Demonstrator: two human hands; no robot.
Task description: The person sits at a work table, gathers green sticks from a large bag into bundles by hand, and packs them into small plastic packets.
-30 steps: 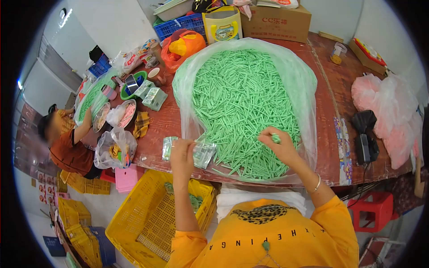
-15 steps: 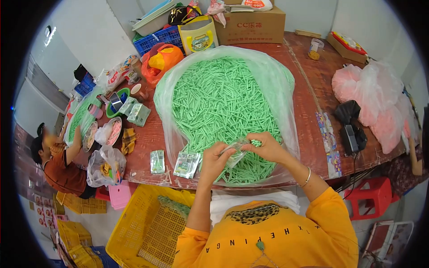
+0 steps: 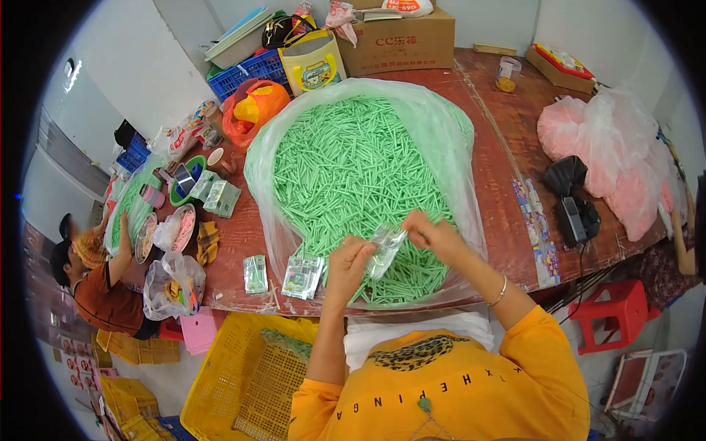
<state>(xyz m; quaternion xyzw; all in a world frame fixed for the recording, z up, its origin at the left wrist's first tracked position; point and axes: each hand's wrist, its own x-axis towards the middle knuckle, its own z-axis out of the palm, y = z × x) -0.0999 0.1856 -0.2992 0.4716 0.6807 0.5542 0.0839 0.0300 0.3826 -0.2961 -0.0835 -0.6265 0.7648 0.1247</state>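
A clear plastic bag (image 3: 471, 213) lies wide, full of thin green sticks (image 3: 353, 162), on the red-brown table. Over its near side, my left hand (image 3: 351, 263) pinches a small clear packet (image 3: 385, 251) with silvery glare on it. My right hand (image 3: 435, 237), slightly blurred, is closed at the packet's upper right corner, with a smear of green sticks showing at its fingers. How full the packet is I cannot tell. Left of the bag lie flat printed packets (image 3: 302, 277) and a single green-and-white packet (image 3: 255, 274).
Below the table edge stands a yellow crate (image 3: 213, 382). A co-worker (image 3: 110, 298) sits at the left by more green sticks. Pink-filled bags (image 3: 573, 132), a black device (image 3: 571, 219) and a strip of small packets (image 3: 537, 231) lie right. A carton (image 3: 397, 42) stands behind.
The packet has turned more upright and flat between my hands. My right hand has shifted slightly, and the bundle of green stick ends is now blurred. The whole view has shifted a little.
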